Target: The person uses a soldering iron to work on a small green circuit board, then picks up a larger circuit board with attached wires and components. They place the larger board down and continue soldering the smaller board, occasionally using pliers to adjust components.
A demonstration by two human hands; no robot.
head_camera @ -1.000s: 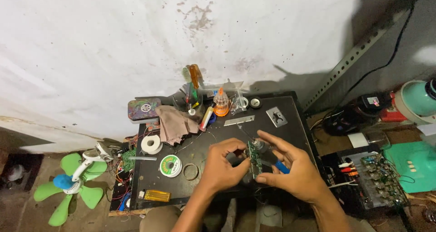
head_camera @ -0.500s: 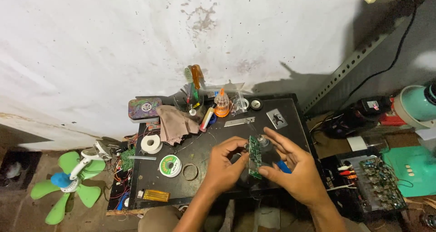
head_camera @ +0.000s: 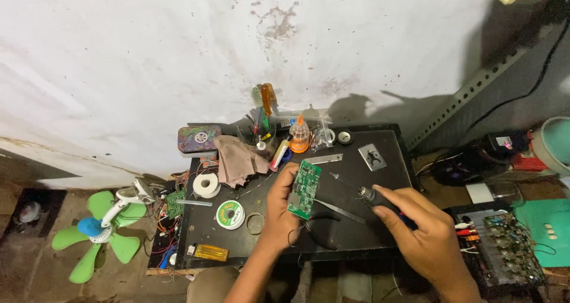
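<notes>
Board held up, tool gripped.
My left hand (head_camera: 279,205) pinched the green circuit board (head_camera: 304,189) upright, face toward me; at three o'clock, my right hand (head_camera: 424,235) closed around a black-handled tool (head_camera: 373,197).

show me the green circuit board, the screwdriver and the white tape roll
green circuit board (head_camera: 304,189): head view, middle of its face, held upright in the left hand.
screwdriver (head_camera: 373,197): head view, dark handle gripped by the right hand.
white tape roll (head_camera: 206,185): head view, its rim.
</notes>
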